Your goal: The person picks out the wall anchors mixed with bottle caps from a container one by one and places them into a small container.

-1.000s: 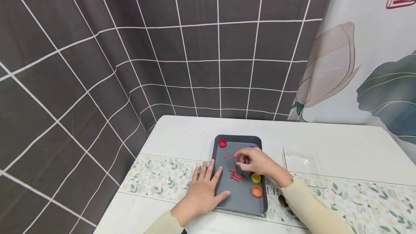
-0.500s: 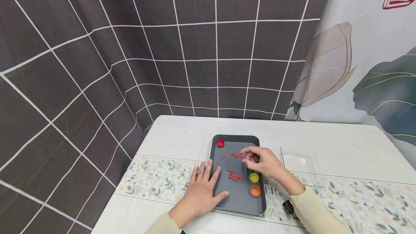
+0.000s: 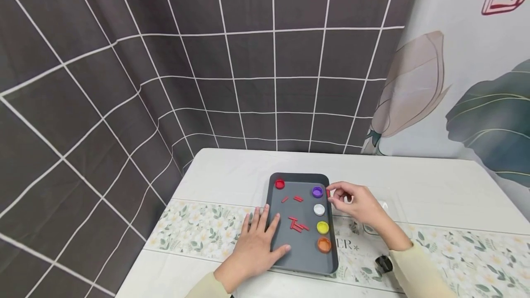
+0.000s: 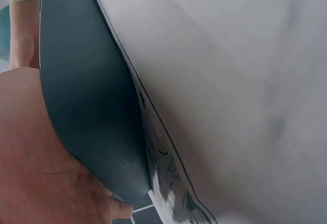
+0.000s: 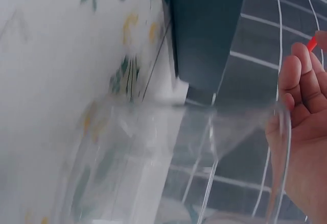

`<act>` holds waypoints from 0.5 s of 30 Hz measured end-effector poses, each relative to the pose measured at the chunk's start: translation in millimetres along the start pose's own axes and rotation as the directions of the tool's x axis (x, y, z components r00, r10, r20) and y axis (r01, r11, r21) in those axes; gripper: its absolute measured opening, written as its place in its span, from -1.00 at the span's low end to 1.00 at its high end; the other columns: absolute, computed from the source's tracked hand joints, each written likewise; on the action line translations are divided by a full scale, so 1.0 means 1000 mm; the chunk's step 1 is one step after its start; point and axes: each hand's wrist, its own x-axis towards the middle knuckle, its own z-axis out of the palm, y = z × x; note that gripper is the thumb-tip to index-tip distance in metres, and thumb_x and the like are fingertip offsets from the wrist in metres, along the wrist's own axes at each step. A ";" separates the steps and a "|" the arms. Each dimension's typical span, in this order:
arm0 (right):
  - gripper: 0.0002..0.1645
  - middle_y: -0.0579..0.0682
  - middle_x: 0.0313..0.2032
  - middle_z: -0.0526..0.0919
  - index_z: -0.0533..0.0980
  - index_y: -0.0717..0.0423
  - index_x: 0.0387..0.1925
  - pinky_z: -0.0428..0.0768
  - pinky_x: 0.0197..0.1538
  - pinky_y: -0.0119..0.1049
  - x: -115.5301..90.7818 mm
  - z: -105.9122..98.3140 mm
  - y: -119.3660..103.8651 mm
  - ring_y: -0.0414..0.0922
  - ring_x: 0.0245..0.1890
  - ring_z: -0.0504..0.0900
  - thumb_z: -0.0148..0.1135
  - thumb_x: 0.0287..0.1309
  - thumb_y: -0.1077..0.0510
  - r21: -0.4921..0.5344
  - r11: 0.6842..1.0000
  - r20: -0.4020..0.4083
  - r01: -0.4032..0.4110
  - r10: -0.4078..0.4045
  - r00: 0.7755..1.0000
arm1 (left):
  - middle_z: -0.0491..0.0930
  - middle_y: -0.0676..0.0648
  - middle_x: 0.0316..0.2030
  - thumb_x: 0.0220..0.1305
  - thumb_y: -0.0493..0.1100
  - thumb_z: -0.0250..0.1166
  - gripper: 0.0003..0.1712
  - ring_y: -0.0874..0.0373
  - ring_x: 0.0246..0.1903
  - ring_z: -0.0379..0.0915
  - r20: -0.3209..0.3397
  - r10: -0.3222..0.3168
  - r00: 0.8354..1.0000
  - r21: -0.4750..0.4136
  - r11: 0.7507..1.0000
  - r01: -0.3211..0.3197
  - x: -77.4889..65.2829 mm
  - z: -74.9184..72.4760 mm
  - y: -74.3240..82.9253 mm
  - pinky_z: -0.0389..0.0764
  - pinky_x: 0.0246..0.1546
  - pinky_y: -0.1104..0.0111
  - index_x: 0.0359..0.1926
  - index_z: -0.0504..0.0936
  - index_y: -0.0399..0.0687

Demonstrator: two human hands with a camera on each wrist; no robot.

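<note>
My left hand lies with fingers spread on the left rim of a dark grey tray. Between thumb and fingers, my right hand pinches a small red stick just beyond the tray's right rim. Loose red sticks form a small pile mid-tray, with several others lying above it. Along the right side sit a purple cup, a white cup, a yellow cup and an orange cup, all small and round. A red cup is at the top left corner.
A clear plastic box stands right of the tray, partly behind my right hand and forearm. A small black object lies near my right sleeve. The table has a white cloth with a floral band; a dark gridded curtain hangs behind.
My right hand has moved right, from over the tray to past its rim, carrying a red stick. Red sticks left in the upper middle and the purple and white cups now show. My left hand stays.
</note>
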 end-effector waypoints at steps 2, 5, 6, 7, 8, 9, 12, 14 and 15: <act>-0.74 -0.33 -0.52 0.59 0.68 0.14 -0.14 0.42 -0.42 -0.45 -0.003 -0.006 0.003 -0.34 -0.53 0.45 0.38 0.10 0.38 -0.018 1.000 -0.021 -0.011 0.010 1.000 | -0.17 -0.21 0.61 0.40 0.49 -0.04 -0.03 -0.24 0.58 -0.30 -0.003 0.002 1.000 -0.003 1.000 -0.002 0.000 0.000 0.000 -0.20 0.49 -0.20 0.60 0.10 0.06; -0.72 -0.32 -0.53 0.60 0.68 0.12 -0.15 0.41 -0.43 -0.45 -0.007 -0.015 0.007 -0.33 -0.53 0.45 0.37 0.09 0.40 -0.038 0.999 -0.045 -0.020 0.019 0.999 | -0.17 -0.21 0.61 0.40 0.48 -0.04 -0.03 -0.25 0.58 -0.30 -0.004 0.005 1.000 -0.010 1.000 -0.005 -0.001 -0.001 0.001 -0.20 0.49 -0.21 0.60 0.11 0.04; -0.72 -0.32 -0.53 0.60 0.68 0.11 -0.15 0.41 -0.43 -0.45 -0.009 -0.018 0.008 -0.33 -0.53 0.44 0.38 0.09 0.40 -0.045 0.999 -0.051 -0.024 0.022 0.998 | -0.17 -0.21 0.61 0.40 0.48 -0.04 -0.03 -0.25 0.58 -0.30 -0.004 0.005 1.000 -0.012 1.000 -0.005 -0.001 -0.001 0.001 -0.20 0.49 -0.21 0.60 0.11 0.04; -0.72 -0.32 -0.53 0.61 0.68 0.12 -0.15 0.42 -0.43 -0.45 -0.010 -0.020 0.010 -0.33 -0.53 0.44 0.38 0.08 0.40 -0.053 0.998 -0.056 -0.028 0.025 0.998 | -0.17 -0.21 0.61 0.40 0.48 -0.03 -0.03 -0.25 0.58 -0.30 -0.003 0.005 1.000 -0.015 1.000 -0.005 -0.001 -0.002 0.001 -0.20 0.49 -0.21 0.60 0.11 0.04; -0.72 -0.32 -0.52 0.61 0.68 0.13 -0.14 0.41 -0.43 -0.46 -0.012 -0.023 0.011 -0.33 -0.53 0.44 0.38 0.08 0.40 -0.059 0.998 -0.060 -0.032 0.029 0.998 | -0.18 -0.21 0.61 0.40 0.48 -0.04 -0.03 -0.25 0.58 -0.30 -0.002 0.004 1.000 -0.016 1.000 -0.004 -0.001 -0.002 0.001 -0.21 0.49 -0.21 0.60 0.11 0.04; -0.72 -0.32 -0.52 0.61 0.68 0.14 -0.14 0.41 -0.43 -0.46 -0.014 -0.025 0.012 -0.33 -0.53 0.44 0.38 0.08 0.40 -0.066 0.997 -0.065 -0.038 0.033 0.997 | -0.18 -0.21 0.61 0.40 0.48 -0.04 -0.03 -0.25 0.58 -0.31 0.000 0.002 1.000 -0.016 1.000 -0.002 -0.001 -0.002 0.001 -0.21 0.49 -0.21 0.60 0.11 0.04; -0.73 -0.31 -0.52 0.61 0.68 0.15 -0.14 0.40 -0.43 -0.46 -0.020 -0.032 0.015 -0.33 -0.53 0.43 0.38 0.09 0.40 -0.084 0.995 -0.083 -0.054 0.047 0.995 | -0.18 -0.21 0.61 0.40 0.49 -0.04 -0.03 -0.25 0.58 -0.31 0.005 -0.003 1.000 -0.015 1.000 0.003 -0.001 -0.003 0.002 -0.21 0.49 -0.21 0.60 0.11 0.04; -0.72 -0.30 -0.52 0.61 0.68 0.13 -0.14 0.39 -0.43 -0.47 -0.024 -0.037 0.017 -0.33 -0.53 0.42 0.38 0.08 0.40 -0.092 0.994 -0.095 -0.067 0.058 0.994 | -0.18 -0.21 0.61 0.40 0.49 -0.05 -0.03 -0.25 0.58 -0.31 0.007 -0.005 1.000 -0.015 1.000 0.005 -0.001 -0.003 0.002 -0.22 0.49 -0.21 0.60 0.10 0.05; -0.72 -0.30 -0.52 0.61 0.68 0.13 -0.14 0.38 -0.44 -0.47 -0.026 -0.039 0.018 -0.33 -0.53 0.42 0.39 0.08 0.40 -0.094 0.993 -0.102 -0.073 0.063 0.993 | -0.19 -0.21 0.61 0.40 0.49 -0.05 -0.03 -0.25 0.58 -0.31 0.007 -0.005 1.000 -0.015 1.000 0.006 -0.001 -0.003 0.002 -0.22 0.49 -0.21 0.60 0.10 0.05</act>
